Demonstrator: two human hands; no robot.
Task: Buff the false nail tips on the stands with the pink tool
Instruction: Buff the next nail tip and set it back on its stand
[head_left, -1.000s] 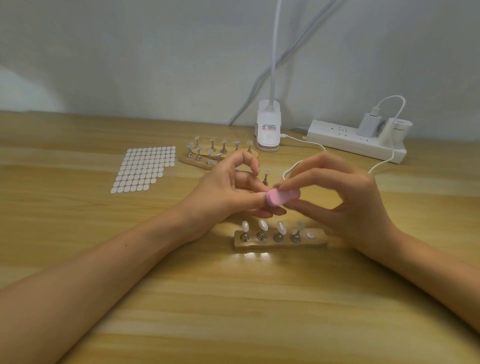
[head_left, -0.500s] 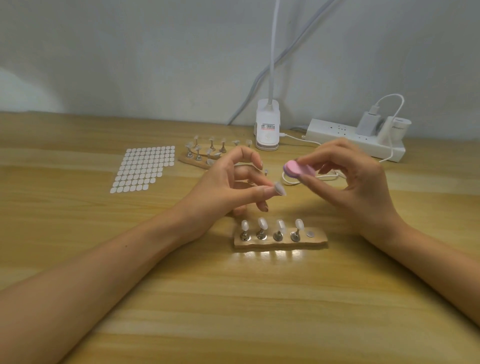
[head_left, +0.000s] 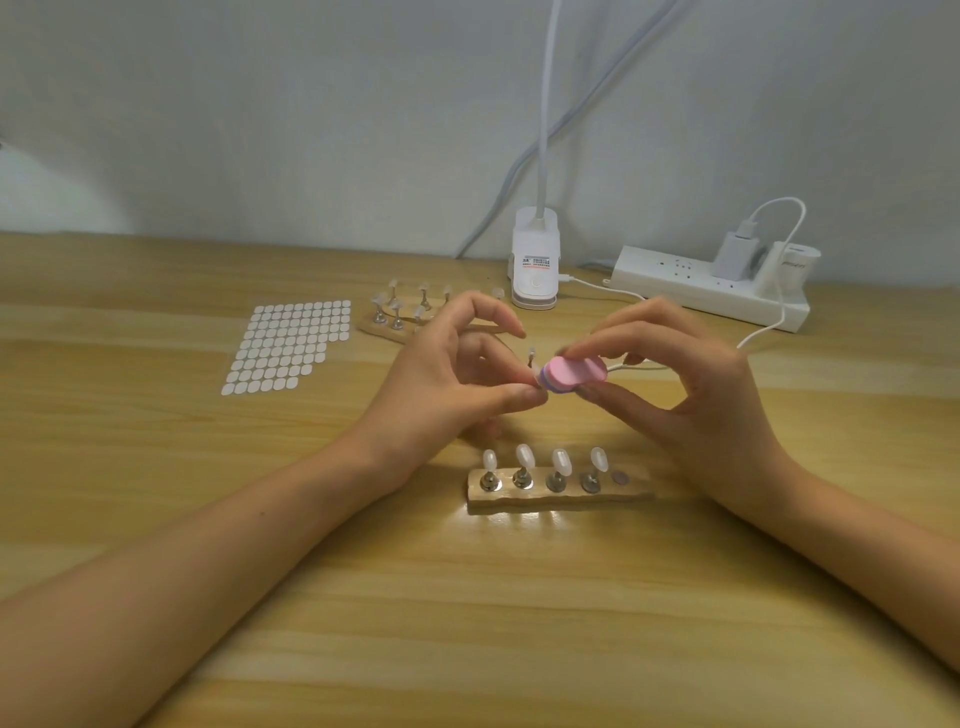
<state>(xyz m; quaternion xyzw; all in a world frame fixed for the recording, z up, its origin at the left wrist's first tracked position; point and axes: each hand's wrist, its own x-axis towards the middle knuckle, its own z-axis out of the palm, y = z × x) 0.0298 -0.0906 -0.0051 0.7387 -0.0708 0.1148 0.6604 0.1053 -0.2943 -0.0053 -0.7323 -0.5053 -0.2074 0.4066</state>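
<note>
Head view. Pinching one nail tip (head_left: 537, 375) at left hand (head_left: 447, 384) fingertips, mostly hidden. Gripping pink tool (head_left: 574, 375) between right hand (head_left: 691, 395) thumb and fingers, its end against that tip, above wooden stand (head_left: 558, 496) bearing four more. Keep strokes short and pressure light; brace left pinch against twisting.

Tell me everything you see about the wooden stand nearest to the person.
The wooden stand is a pale, wavy-edged strip lying flat on the table, touched by nothing. Four shiny metal holders stand on it in a row, each carrying a whitish nail tip. Its right end shows only a small flat disc.
</note>
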